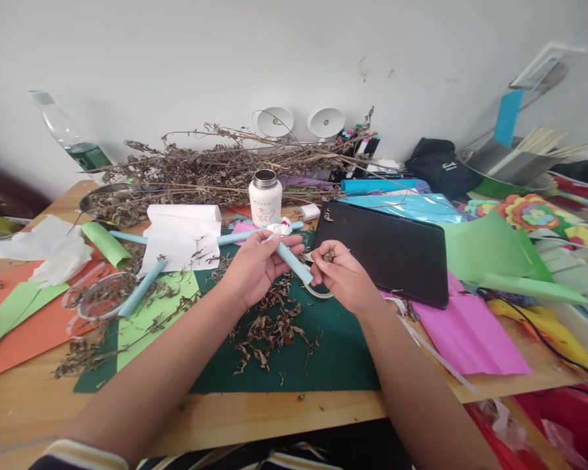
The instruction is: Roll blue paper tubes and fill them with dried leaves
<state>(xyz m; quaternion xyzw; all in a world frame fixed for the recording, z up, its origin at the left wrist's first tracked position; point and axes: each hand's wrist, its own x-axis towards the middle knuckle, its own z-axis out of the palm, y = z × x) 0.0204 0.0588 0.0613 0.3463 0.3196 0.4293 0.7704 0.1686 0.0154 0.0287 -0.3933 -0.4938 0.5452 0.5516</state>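
My left hand (259, 264) is closed around a light blue rolled paper tube (294, 262) with a white and red tip at its upper end. My right hand (345, 274) pinches the tube's lower end together with a small dried leaf piece and a strip of clear tape (321, 294). Both hands hover over a dark green cutting mat (333, 352) strewn with crumbled dried leaves (269, 329).
A pile of dried branches (215, 170) lies at the back. Nearby stand a white bottle (265, 198), white paper (181, 238), other blue tubes (140, 290), a black tablet (387, 251), pink paper (465, 333), green sheets (490, 251), orange paper (24, 326) and a tape roll (95, 297).
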